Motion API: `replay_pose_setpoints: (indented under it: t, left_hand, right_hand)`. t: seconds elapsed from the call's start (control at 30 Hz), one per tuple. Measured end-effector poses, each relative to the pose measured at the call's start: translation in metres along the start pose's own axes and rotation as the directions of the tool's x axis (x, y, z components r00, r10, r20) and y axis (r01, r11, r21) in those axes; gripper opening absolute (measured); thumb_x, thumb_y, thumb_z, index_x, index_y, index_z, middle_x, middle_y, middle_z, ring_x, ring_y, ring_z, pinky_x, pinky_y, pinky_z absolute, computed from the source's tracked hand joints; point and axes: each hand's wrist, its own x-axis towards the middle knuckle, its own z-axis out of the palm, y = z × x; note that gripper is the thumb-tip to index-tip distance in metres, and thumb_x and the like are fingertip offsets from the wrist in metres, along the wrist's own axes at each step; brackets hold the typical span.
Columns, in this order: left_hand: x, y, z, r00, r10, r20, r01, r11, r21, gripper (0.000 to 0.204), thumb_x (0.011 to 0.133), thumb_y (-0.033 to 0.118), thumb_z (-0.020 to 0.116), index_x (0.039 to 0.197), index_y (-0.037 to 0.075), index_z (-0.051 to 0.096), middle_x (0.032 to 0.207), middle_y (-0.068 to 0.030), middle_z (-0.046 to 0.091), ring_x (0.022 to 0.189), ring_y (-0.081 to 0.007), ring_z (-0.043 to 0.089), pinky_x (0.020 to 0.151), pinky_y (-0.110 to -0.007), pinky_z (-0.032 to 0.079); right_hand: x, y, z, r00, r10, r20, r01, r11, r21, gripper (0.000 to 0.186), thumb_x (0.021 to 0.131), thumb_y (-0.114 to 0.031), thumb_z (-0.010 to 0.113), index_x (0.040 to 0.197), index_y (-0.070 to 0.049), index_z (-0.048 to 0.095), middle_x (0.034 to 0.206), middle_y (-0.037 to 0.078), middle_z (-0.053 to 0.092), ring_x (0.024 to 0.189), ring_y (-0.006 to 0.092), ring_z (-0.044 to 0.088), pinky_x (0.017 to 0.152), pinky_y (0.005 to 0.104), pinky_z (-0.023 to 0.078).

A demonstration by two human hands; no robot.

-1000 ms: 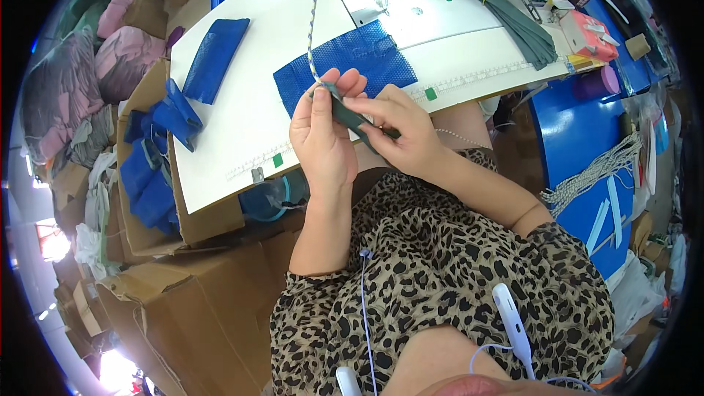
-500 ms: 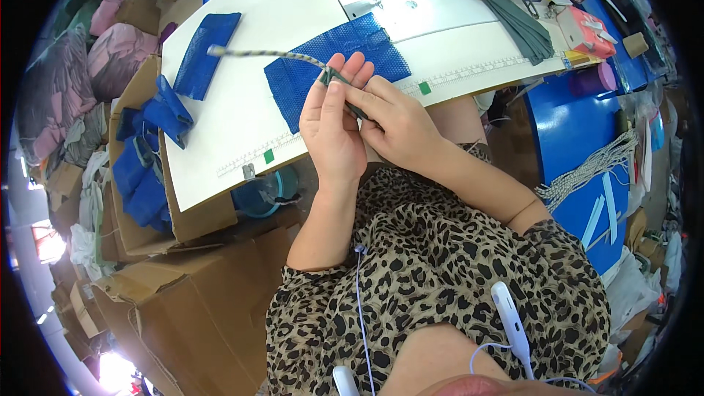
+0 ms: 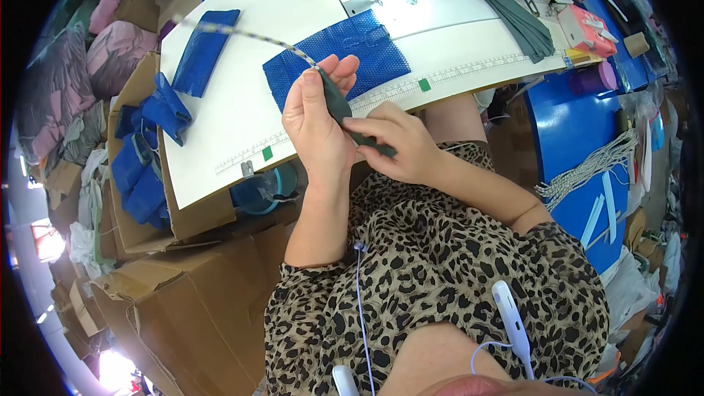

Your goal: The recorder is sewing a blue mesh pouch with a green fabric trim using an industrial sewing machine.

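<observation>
Diagonally set green strip (image 3: 335, 97): long axis upper-left to lower-right, mid-frame
Cord (image 3: 273, 41): points upper left
Left hand (image 3: 317, 121): pinches strip's upper end
Right hand (image 3: 400, 139): grips near lower end

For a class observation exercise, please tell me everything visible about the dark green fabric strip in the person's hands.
The dark green fabric strip looks narrow, matte and soft; whether it is folded or tubular is unclear. It slants from upper left to lower right, across the near edge of the white table in view. The left hand holds its upper part; the right hand grips its lower part. A pale, dark-flecked cord meets its upper end; whether that runs inside is hidden.
</observation>
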Motion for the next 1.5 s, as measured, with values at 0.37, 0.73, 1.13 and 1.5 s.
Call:
replay_pose_setpoints:
  t: [0.37,0.73,1.13,1.5]
  left_hand:
    - [-0.027,-0.008,0.013,0.959,0.066,0.275,-0.144,0.951,0.273,0.029,0.106,0.019,0.045,0.105,-0.005,0.062,0.078,-0.0051,0.062,0.067,-0.0082,0.056,0.062,-0.021,0.047]
    - [-0.026,-0.011,0.007,0.912,0.051,0.407,-0.287,0.788,0.544,0.023,0.102,0.004,0.045,0.115,-0.007,0.061,0.084,-0.0042,0.064,0.074,-0.0065,0.055,0.067,-0.020,0.045]
    - [-0.016,0.000,0.004,0.907,0.046,0.419,-0.328,0.703,0.631,0.019,0.096,0.005,0.056,0.111,-0.004,0.064,0.096,-0.0145,0.071,0.081,-0.0205,0.069,0.073,-0.030,0.052]
    - [-0.010,0.030,0.023,0.948,0.218,0.231,-0.286,0.902,0.324,0.029,0.102,0.008,0.041,0.114,-0.010,0.060,0.104,-0.0197,0.072,0.099,-0.0220,0.070,0.109,-0.041,0.037]
  right_hand:
    - [0.049,0.013,-0.065,0.977,0.166,0.131,-0.198,0.936,0.290,0.021,0.085,-0.007,0.071,0.105,-0.003,0.066,0.096,0.005,0.062,0.087,0.0139,0.059,0.080,0.0301,0.048]
    - [0.043,0.003,-0.070,0.947,0.295,0.128,-0.320,0.903,0.287,0.017,0.085,-0.002,0.067,0.102,-0.001,0.066,0.098,0.003,0.064,0.089,0.0111,0.061,0.081,0.0277,0.050]
    - [0.053,-0.002,-0.068,0.956,0.259,0.139,-0.278,0.949,0.148,0.021,0.083,0.003,0.064,0.103,-0.003,0.063,0.100,0.004,0.061,0.089,0.0122,0.060,0.083,0.0273,0.048]
    - [0.035,-0.013,-0.019,0.973,0.219,0.074,-0.229,0.871,0.435,0.043,0.084,-0.006,0.070,0.123,0.000,0.054,0.109,0.011,0.062,0.100,0.0174,0.062,0.089,0.0334,0.049]
